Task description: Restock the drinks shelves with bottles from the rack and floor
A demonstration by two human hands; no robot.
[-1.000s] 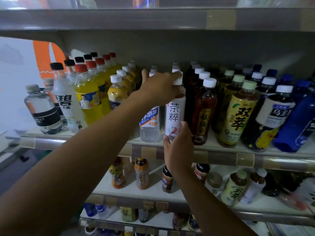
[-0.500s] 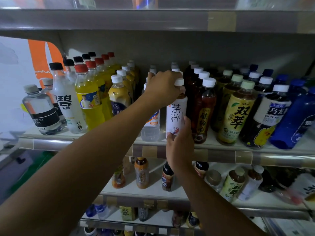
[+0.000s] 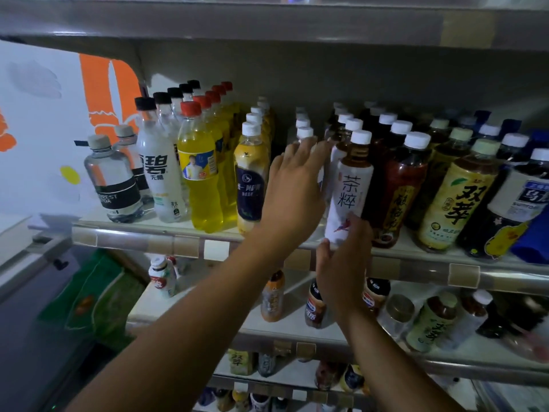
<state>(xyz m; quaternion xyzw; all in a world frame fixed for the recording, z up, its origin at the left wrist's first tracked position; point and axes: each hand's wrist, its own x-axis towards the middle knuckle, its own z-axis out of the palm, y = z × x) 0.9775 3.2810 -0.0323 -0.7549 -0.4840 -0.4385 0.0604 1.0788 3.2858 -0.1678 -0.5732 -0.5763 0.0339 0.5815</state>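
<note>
Left hand [image 3: 297,185] lower; tea bottle [image 3: 350,188] upright

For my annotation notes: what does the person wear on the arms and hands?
Nothing visible is worn. The left forearm and right forearm are bare to the frame edge, with no sleeve in view. The left hand and right hand have no gloves; no watch, bracelet or ring shows.

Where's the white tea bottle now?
Mid head view, shelf front: the white tea bottle stands between the left hand and a dark red bottle, right hand holding its base.
</note>
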